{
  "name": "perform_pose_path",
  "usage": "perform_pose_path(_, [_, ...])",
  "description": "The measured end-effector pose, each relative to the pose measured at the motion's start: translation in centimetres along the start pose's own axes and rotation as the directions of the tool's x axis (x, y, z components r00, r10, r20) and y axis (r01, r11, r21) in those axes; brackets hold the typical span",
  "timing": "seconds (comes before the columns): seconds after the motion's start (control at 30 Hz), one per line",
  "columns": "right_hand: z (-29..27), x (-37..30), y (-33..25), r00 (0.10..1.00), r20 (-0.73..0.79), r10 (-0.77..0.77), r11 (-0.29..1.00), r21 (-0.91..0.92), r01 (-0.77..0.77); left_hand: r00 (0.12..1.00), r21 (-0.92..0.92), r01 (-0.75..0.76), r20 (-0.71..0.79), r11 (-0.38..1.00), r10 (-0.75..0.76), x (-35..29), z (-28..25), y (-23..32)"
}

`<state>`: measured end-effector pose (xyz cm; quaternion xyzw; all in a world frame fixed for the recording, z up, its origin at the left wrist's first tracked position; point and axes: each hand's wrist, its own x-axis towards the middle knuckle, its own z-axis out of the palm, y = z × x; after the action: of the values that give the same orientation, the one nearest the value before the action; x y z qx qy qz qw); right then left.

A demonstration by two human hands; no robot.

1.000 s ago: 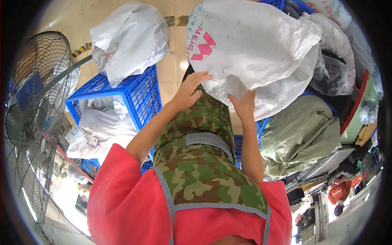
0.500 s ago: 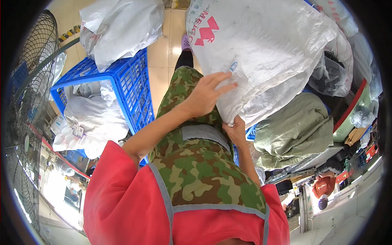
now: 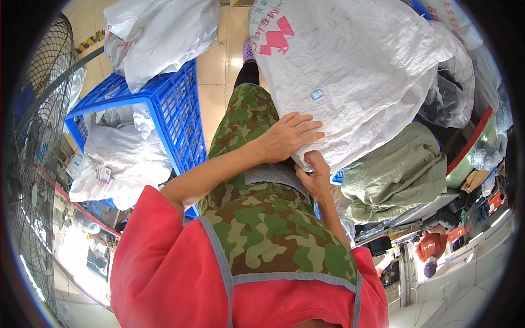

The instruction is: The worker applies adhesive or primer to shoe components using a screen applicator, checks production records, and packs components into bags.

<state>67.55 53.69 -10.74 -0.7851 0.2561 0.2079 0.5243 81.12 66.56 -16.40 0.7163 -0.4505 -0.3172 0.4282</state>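
Note:
A big white woven sack with red print lies in front of me, its near corner at my waist. My left hand rests on the sack's near left edge, fingers stretched out and slightly apart. Just below it, my right hand is closed on the sack's near corner, thumb and bent fingers pinching the material. A small blue oval mark shows on the sack above my left fingers. I wear a camouflage apron.
To the left stands a blue plastic crate with white bags inside, and another white sack lies over its far end. A wire-caged fan is at far left. A grey-green cloth lies right. Another person is at lower right.
My left hand has come down and lies flatter on the sack, closer to my right hand. The sack's near edge has shifted slightly. My right hand keeps its pinch.

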Motion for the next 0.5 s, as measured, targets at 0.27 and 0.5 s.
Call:
perform_pose_path(0.27, [-2.2, 2.8, -1.5, 0.923, -0.385, 0.026, 0.979, 0.197, 0.054, 0.986, -0.281, 0.085, 0.16, 0.956, -0.041, -1.1, -0.3, -0.2])
perform_pose_path(0.5, [0.2, 5.1, -5.3, 0.822, -0.283, 0.495, 0.41, 0.91, 0.066, 0.992, -0.287, 0.125, 0.058, 0.95, -0.113, 2.3, 0.8, 2.1])
